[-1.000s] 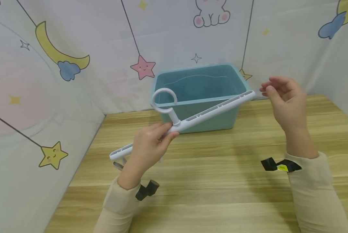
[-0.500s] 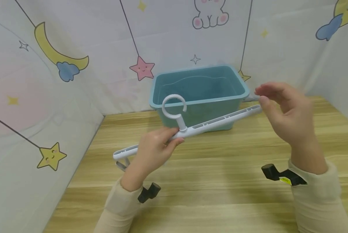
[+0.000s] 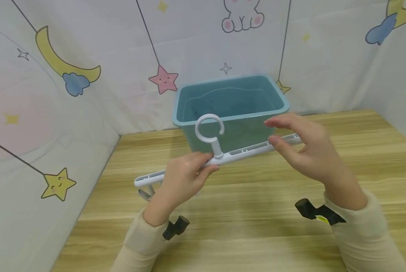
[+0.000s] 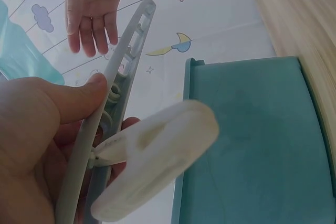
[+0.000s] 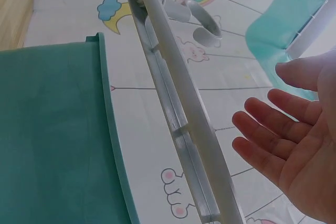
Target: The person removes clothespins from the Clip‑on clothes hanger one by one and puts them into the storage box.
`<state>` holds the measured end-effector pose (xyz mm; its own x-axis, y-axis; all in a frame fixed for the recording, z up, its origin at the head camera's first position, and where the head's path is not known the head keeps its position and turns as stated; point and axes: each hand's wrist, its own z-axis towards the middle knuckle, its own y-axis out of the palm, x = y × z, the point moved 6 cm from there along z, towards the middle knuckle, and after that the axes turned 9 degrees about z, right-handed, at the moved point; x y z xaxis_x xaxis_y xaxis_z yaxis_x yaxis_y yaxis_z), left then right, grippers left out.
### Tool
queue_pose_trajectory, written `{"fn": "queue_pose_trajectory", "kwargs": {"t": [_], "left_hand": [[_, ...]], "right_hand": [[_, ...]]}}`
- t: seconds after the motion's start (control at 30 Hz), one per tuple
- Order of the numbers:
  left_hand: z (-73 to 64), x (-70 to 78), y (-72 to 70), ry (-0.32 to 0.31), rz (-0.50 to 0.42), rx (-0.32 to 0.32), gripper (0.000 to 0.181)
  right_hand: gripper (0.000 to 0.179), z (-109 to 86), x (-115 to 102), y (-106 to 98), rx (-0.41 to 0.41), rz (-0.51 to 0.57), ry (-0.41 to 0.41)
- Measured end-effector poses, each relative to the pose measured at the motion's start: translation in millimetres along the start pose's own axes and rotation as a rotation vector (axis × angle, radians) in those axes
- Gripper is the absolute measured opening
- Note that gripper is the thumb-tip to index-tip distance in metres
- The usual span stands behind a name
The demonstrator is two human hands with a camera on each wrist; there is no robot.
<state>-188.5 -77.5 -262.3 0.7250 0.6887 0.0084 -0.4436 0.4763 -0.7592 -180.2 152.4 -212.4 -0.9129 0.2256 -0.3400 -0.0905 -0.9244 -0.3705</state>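
Observation:
A white plastic hanger [image 3: 243, 154] with a round open hook is held in the air over the table, its bar sloping up to the right. My left hand [image 3: 184, 179] pinches the bar just left of the hook, thumb against fingers. Under the bar's left part hangs a clip [image 4: 157, 161], seen close in the left wrist view. My right hand [image 3: 308, 151] is at the bar's right half, thumb and fingers spread apart. In the right wrist view its fingers [image 5: 268, 135] lie apart from the bar and hold nothing; in the head view this hand hides part of the bar.
A teal plastic bin [image 3: 230, 130] stands behind the hanger, near the back of the wood-grain table [image 3: 243, 234]. White cloth walls [image 3: 128, 87] printed with stars, moons and clouds enclose the back and sides.
My right hand has moved left and toward me, from beyond the bar's right end to over its right half. The hanger, still pinched by my left hand, has shifted slightly right and down.

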Motion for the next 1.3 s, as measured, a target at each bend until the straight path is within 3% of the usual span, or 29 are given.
{"fn": "queue_pose_trajectory", "kwargs": {"t": [0.33, 0.57, 0.97, 1.17, 1.3], "left_hand": [[-1.7, 5.4, 1.3, 0.032, 0.013, 0.005, 0.020], [-2.3, 8.7, 2.2, 0.036, 0.006, -0.005, 0.022], [-2.0, 15.8, 3.1, 0.081, 0.026, 0.008, 0.025], [-2.9, 16.7, 6.2, 0.084, 0.015, -0.003, 0.024], [-3.6, 15.8, 8.1, 0.085, 0.019, -0.006, 0.025]], "right_hand": [[0.047, -4.3, -2.9, 28.9, -0.193, -0.019, 0.013], [0.036, -10.5, -2.0, 51.2, -0.314, -0.015, 0.013], [0.030, -18.2, 2.3, 66.2, -0.429, -0.065, 0.064], [0.039, -21.7, 4.8, 71.2, -0.454, -0.103, 0.055], [0.033, -22.8, 6.9, 74.3, -0.474, -0.139, 0.058]]}}
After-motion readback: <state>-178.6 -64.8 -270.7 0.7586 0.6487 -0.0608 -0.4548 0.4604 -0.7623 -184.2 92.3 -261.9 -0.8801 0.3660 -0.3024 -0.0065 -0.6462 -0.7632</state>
